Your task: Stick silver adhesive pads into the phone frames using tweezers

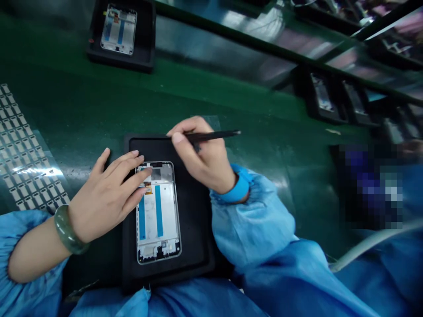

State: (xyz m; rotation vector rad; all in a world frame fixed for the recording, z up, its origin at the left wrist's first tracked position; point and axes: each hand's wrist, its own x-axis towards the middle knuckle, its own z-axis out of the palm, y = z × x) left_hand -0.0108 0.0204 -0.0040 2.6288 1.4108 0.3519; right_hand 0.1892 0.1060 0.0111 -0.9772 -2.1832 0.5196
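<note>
A phone frame (169,207) with two blue strips and a small orange flex cable lies in a black tray (194,246) in front of me. My left hand (112,189) rests over its upper left part, fingers spread, some fingertips on the frame. My right hand (205,154) is above the tray's upper right, pinching a thin black pen-like tool (214,135), probably tweezers, whose blunt end points right. The tool's working tip is hidden by the fingers.
A sheet of pale stickers (26,149) lies at the left. Another black tray (145,57) with a phone frame (119,31) stands at the back left. More trays (333,110) line the right rear, and a person's blue sleeve (413,189) shows at the right edge.
</note>
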